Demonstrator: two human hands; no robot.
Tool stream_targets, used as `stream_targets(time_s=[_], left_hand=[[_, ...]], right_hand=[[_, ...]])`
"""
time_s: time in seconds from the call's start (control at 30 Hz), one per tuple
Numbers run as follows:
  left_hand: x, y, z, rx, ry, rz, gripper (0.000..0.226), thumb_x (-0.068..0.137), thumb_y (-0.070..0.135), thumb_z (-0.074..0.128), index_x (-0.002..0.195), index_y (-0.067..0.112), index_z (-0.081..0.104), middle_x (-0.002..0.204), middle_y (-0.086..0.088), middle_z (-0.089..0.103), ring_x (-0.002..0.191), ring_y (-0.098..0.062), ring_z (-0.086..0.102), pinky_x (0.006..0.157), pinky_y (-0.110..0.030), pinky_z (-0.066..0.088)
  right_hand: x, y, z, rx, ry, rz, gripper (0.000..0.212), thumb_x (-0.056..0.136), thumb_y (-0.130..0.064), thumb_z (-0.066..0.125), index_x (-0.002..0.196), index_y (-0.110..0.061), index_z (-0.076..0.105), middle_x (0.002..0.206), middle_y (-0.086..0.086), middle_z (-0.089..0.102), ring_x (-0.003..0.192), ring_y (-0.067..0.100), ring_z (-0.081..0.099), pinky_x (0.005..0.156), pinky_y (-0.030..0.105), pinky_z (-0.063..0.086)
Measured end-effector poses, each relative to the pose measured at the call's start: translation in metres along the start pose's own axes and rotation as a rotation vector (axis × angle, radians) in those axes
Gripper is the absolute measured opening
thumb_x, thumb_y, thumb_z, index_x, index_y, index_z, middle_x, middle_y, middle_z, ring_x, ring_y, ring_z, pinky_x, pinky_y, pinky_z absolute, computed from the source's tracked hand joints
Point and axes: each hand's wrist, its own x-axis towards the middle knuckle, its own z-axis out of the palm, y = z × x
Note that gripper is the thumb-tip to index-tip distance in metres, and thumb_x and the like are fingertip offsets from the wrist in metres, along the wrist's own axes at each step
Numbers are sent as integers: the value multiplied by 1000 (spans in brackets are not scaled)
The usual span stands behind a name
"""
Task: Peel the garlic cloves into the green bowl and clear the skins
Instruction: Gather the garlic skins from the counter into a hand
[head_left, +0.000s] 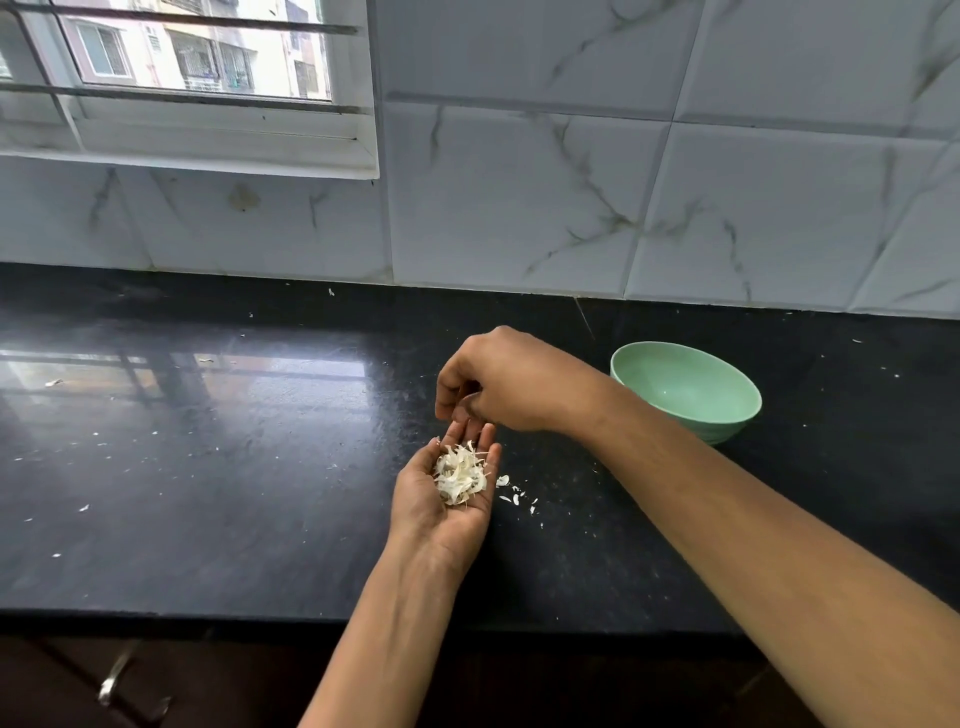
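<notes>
My left hand (441, 506) lies palm up over the black counter and cups a heap of pale garlic skins (460, 475). Just above its fingertips hovers my right hand (498, 384), fingers curled down with the tips drawn together; whether they pinch a skin I cannot tell. A few loose skins (514, 493) lie on the counter right of my left palm. The green bowl (685, 389) stands at the right, behind my right forearm; the inner wall that shows is bare and its near bottom is hidden.
The black stone counter (234, 467) carries tiny skin flecks scattered across it. A marble-tiled wall (623, 182) runs along the back, with a window (182, 78) at the upper left. A drawer handle (117, 675) shows below the counter's front edge.
</notes>
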Motion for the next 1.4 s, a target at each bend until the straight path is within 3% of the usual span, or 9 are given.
stream_targets(time_s=[0.17, 0.37, 0.5, 0.63, 0.73, 0.83, 0.97, 1.13, 1.4], left_hand=[[-3, 1, 1, -10, 16, 4, 34, 100, 16, 34, 85, 2, 61, 73, -14, 71, 62, -26, 71, 65, -40, 56], [-35, 4, -7, -11, 43, -64, 36, 98, 14, 33, 93, -1, 65, 82, -15, 72, 83, -25, 67, 70, -36, 57], [-83, -16, -18, -8, 59, -213, 35, 86, 10, 43, 80, -7, 73, 85, -20, 72, 65, -31, 72, 60, -49, 54], [-118, -46, -38, 2, 149, -460, 26, 68, 4, 52, 70, -15, 70, 74, -26, 70, 54, -38, 68, 56, -45, 55], [-117, -60, -62, 28, 212, -592, 41, 86, 6, 40, 70, -21, 66, 73, -32, 67, 69, -41, 63, 68, -48, 41], [-102, -60, -80, 98, 197, -677, 43, 90, 11, 38, 81, -19, 68, 84, -30, 69, 64, -43, 69, 60, -45, 55], [-89, -57, -86, 195, 132, -704, 36, 82, 9, 44, 91, -13, 70, 93, -27, 70, 68, -38, 71, 51, -46, 56], [-75, -56, -93, 208, 119, -659, 38, 80, 10, 43, 89, -16, 69, 95, -28, 69, 70, -40, 71, 53, -49, 56], [-70, -56, -87, 245, 90, -640, 39, 79, 6, 37, 79, -19, 67, 83, -29, 69, 64, -38, 70, 52, -44, 56]], right_hand=[[0, 0, 9, -3, 93, -49, 8, 75, -16, 77, 80, -19, 71, 75, -9, 66, 66, 4, 61, 67, 20, 52], [-3, 39, 4, 246, 145, -54, 31, 88, 3, 52, 97, -19, 73, 91, -11, 68, 77, -12, 58, 73, 1, 43], [11, 56, 43, 116, 20, -60, 43, 81, 12, 44, 103, -11, 72, 105, 3, 70, 91, 7, 62, 89, 19, 46], [9, 60, 82, -32, -27, -133, 54, 79, 14, 42, 118, -15, 66, 118, 4, 61, 110, 21, 55, 92, 30, 43], [-17, 58, 96, -70, 64, -115, 49, 85, 10, 44, 124, -15, 63, 115, 7, 58, 107, 23, 51, 87, 32, 43], [-53, 49, 107, -40, 147, -143, 44, 86, 9, 46, 120, -13, 65, 107, 9, 61, 99, 26, 55, 83, 33, 46], [-60, 52, 91, 148, 200, -65, 42, 78, 14, 50, 104, -10, 73, 100, 8, 69, 95, 24, 64, 85, 29, 48], [-30, 74, 84, 13, 166, 76, 49, 82, 12, 44, 118, -14, 66, 115, 6, 62, 109, 24, 57, 94, 32, 43], [-102, 25, 119, -28, 271, 15, 34, 81, 3, 44, 99, -8, 71, 94, 9, 60, 91, 29, 55, 69, 35, 47]])
